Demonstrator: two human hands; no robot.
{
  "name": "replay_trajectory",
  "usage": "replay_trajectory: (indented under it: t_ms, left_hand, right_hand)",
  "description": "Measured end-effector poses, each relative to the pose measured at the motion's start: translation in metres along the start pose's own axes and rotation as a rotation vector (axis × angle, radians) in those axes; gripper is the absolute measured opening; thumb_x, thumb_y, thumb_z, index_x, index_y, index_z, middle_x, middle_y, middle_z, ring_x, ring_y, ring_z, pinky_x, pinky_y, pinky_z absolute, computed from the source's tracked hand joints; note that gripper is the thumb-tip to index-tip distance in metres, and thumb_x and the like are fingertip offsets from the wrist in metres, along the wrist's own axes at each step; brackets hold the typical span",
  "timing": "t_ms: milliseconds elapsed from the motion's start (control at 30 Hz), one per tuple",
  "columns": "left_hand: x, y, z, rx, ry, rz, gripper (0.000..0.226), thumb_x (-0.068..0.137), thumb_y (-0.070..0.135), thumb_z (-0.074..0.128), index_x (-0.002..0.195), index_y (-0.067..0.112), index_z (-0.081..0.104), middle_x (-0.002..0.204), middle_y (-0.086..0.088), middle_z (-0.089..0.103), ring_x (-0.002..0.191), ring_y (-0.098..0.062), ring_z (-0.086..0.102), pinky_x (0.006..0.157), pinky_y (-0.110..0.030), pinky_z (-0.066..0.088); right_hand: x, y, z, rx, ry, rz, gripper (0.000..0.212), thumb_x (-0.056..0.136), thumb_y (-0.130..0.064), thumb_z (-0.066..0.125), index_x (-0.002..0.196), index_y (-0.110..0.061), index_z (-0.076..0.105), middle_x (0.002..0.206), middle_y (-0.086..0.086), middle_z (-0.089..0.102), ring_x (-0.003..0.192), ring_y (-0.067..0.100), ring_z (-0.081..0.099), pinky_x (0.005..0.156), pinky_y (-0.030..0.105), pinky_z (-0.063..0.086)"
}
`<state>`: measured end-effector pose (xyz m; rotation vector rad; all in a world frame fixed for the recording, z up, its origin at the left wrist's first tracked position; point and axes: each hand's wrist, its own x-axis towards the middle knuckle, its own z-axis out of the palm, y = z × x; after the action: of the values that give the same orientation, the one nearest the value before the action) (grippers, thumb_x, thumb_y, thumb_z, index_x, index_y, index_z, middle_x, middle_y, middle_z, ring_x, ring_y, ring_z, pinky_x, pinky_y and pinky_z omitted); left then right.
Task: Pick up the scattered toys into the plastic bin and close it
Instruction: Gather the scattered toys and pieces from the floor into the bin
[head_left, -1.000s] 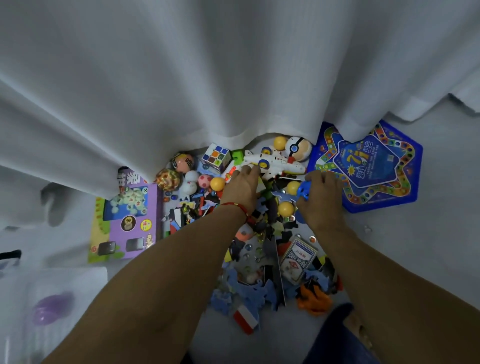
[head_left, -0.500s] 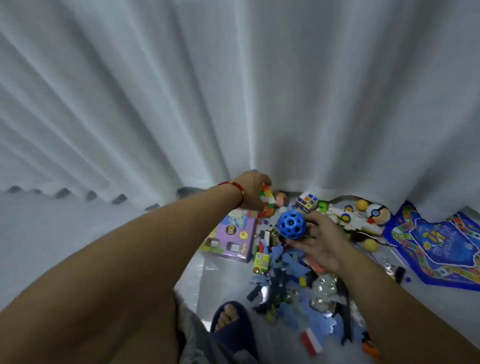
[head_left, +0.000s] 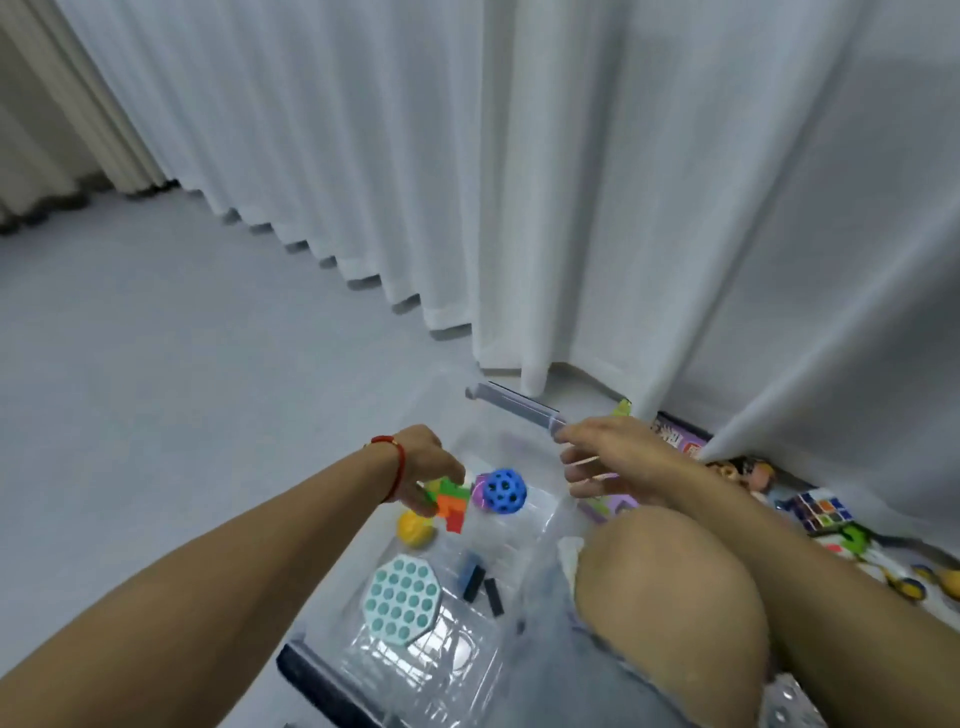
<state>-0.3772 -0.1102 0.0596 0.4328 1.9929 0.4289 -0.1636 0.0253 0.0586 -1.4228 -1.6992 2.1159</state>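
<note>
At lower centre of the frame we see the clear plastic bin (head_left: 524, 561) on the pale floor (head_left: 156, 389), its dark handle edge at the bottom. Our left hand (head_left: 423, 470), a red string round the wrist, keeps a pinching grip on a cluster of blocky green, orange and red bricks (head_left: 451, 501) over the bin. Below it lie a rounded yellow toy (head_left: 414, 527), a teal octagonal bubble pad (head_left: 402, 598) dimpled all over, and two dark rectangular pieces (head_left: 480, 584). A blue ball (head_left: 502, 491) with round holes sits mid-bin (whether it touches the bottom we cannot tell). Our right hand (head_left: 615, 460) hangs released, fingers spread, above the bin's right side. Far right, a colour cube (head_left: 821, 512) lies under the white pleated curtain (head_left: 571, 182).
</note>
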Motion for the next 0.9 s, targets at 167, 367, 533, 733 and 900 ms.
replay_trajectory:
  t_ms: [167,367,533,733,900]
  left_hand:
    - [-0.009,0.015,0.020,0.116,-0.027,0.068,0.046,0.087,0.016,0.067,0.131,0.008,0.053,0.134,-0.016,0.049,0.117,-0.037,0.052,0.078,-0.054,0.058]
    - [-0.063,0.111,0.077,0.174,-0.083,0.476,0.019,0.090,0.024,0.061,0.107,0.016,0.066,0.112,-0.008,0.065,0.097,-0.023,0.062,0.078,-0.041,0.060]
    - [-0.104,0.171,0.168,0.502,-0.295,0.607,0.025,0.090,0.028,0.060,0.109,0.012,0.066,0.105,-0.010,0.068,0.087,-0.024,0.064,0.075,-0.043,0.062]
    - [-0.073,0.155,0.299,0.773,-0.279,0.656,0.027,0.091,0.025,0.058,0.111,0.008,0.065,0.106,-0.011,0.065,0.084,-0.023,0.060,0.072,-0.033,0.055]
    - [-0.016,0.082,0.367,0.883,-0.237,0.505,0.021,0.091,0.026,0.061,0.106,0.012,0.058,0.101,-0.012,0.059,0.092,-0.027,0.059,0.086,-0.041,0.050]
  right_hand:
    - [-0.017,0.025,-0.024,-0.259,0.036,-0.053,0.012,0.089,-0.024,0.066,0.093,-0.022,0.077,0.096,0.004,0.075,0.088,0.020,0.069,0.079,0.032,0.055]
    - [-0.062,0.080,-0.093,-0.114,0.215,0.030,0.017,0.094,-0.016,0.061,0.103,-0.006,0.071,0.094,0.016,0.069,0.071,0.020,0.064,0.058,0.029,0.057]
    - [-0.110,0.152,-0.168,-0.067,0.490,0.150,0.024,0.096,-0.025,0.061,0.096,-0.001,0.066,0.081,0.019,0.063,0.064,0.026,0.057,0.052,0.030,0.046]
    - [-0.151,0.250,-0.206,-0.281,0.667,0.347,0.026,0.095,-0.018,0.053,0.087,0.002,0.067,0.076,0.016,0.064,0.068,0.027,0.055,0.064,0.031,0.043]
    - [-0.165,0.306,-0.200,-0.333,0.737,0.419,0.014,0.090,-0.014,0.060,0.101,-0.010,0.067,0.103,0.014,0.066,0.105,0.034,0.061,0.084,0.032,0.045]
